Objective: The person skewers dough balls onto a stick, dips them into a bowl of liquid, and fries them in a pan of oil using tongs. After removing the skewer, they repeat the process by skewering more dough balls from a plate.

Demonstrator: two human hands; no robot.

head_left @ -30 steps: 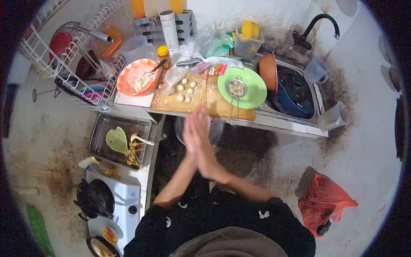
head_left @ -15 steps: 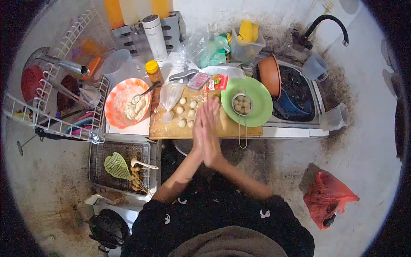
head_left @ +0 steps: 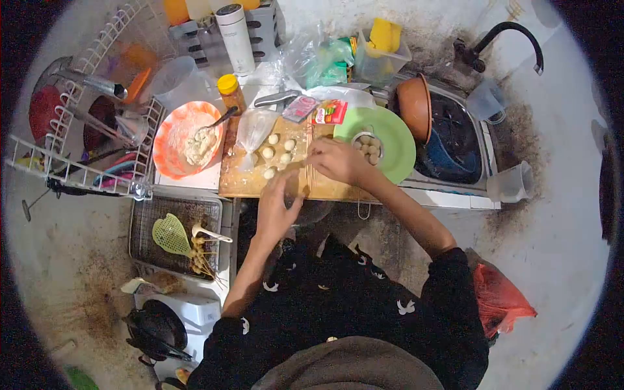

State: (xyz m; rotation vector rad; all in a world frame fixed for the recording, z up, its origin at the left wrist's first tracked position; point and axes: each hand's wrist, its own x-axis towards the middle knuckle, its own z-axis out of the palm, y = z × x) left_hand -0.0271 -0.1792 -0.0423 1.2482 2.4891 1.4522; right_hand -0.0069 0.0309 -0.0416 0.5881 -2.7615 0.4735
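Low over the front edge of the wooden cutting board (head_left: pixel 234 182), my left hand (head_left: pixel 278 207) has its thumb and fingers apart, with nothing clearly seen between them. My right hand (head_left: pixel 339 160) is over the right part of the board, fingers bent and pinched together; its fingertips hide what they hold, if anything. Thin wooden skewers (head_left: pixel 311 175) lie on the board just under those fingertips. Several white dough balls (head_left: pixel 286 158) sit on the board ahead of my left hand. To the right, a small strainer (head_left: pixel 368 144) with round balls rests on a green plate (head_left: pixel 402 146), partly behind my right wrist.
An orange-and-white bowl (head_left: pixel 170 162) of dough with a spoon stands left, near a yellow-lidded jar (head_left: pixel 232 96). A tied plastic bag (head_left: pixel 255 130), a red packet (head_left: pixel 331 112) and a knife handle (head_left: pixel 276 99) lie behind the balls. The sink (head_left: pixel 478 166) is right.
My palms were pressed together over the board; now the hands are apart. The left has drawn back toward the board's front edge, the right has moved over the skewers.
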